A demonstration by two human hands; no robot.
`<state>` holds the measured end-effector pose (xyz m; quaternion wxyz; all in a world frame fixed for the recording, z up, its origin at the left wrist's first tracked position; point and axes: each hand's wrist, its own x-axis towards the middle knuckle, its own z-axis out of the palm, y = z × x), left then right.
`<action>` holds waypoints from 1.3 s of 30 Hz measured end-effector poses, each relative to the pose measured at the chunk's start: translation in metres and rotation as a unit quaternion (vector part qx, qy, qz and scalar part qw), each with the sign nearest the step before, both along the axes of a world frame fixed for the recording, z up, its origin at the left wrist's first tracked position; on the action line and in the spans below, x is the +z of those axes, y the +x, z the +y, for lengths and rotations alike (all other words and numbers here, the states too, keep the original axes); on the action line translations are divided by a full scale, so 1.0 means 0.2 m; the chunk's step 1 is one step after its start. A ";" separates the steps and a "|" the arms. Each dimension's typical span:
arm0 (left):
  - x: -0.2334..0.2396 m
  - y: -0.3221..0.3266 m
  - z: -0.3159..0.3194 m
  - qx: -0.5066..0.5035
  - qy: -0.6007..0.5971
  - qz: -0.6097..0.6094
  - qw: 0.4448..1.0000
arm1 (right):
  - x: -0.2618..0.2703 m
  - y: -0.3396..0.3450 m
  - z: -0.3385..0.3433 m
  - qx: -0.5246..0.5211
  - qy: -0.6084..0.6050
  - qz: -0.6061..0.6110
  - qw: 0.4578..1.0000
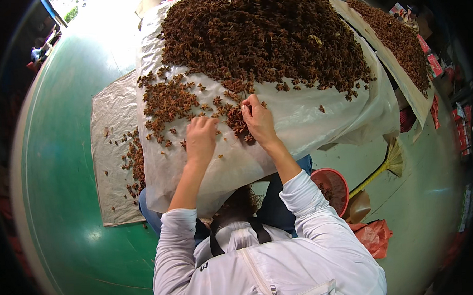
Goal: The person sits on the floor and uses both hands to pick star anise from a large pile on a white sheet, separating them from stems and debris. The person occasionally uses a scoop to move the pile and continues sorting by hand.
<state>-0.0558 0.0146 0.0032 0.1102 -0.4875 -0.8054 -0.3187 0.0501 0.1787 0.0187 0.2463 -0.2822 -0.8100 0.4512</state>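
Note:
A large heap of dried star anise (255, 36) lies on a pale plastic sheet (298, 109) in front of me. Nearer to me, at the left of the sheet, is a looser group of star anise pods (167, 99). My left hand (201, 135) is over the sheet at the near edge of these pods, fingers bent and slightly blurred; what is under them is hidden. My right hand (257, 117) is beside a small pile of star anise (237, 119), with thumb and forefinger close together. Whether a pod is between them cannot be made out.
Left of the sheet, more star anise (136, 163) lies on a lower sheet (112, 153) on the green floor. At the right are a red plastic basket (344, 186), a yellow-handled broom (393, 160) and a red bag (373, 238). Another heap (394, 37) lies at the far right.

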 end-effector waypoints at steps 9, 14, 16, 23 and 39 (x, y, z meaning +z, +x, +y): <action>-0.05 -0.06 0.19 0.044 -0.163 0.059 0.984 | 0.25 0.30 0.00 0.228 0.005 0.048 0.972; -0.02 -0.07 0.06 0.047 -0.079 -0.028 0.995 | 0.22 0.26 -0.10 0.152 -0.022 0.017 0.988; 0.05 -0.04 -0.01 0.022 0.000 -0.070 0.997 | 0.15 0.17 -0.10 0.121 0.026 0.051 0.991; 0.29 0.20 -0.22 -0.241 -0.152 -0.340 0.896 | -0.03 0.06 -0.06 0.013 0.185 0.073 0.980; -0.03 -0.06 0.17 -0.055 -0.039 -0.004 0.998 | -0.14 0.17 -0.21 0.108 0.362 -0.011 0.926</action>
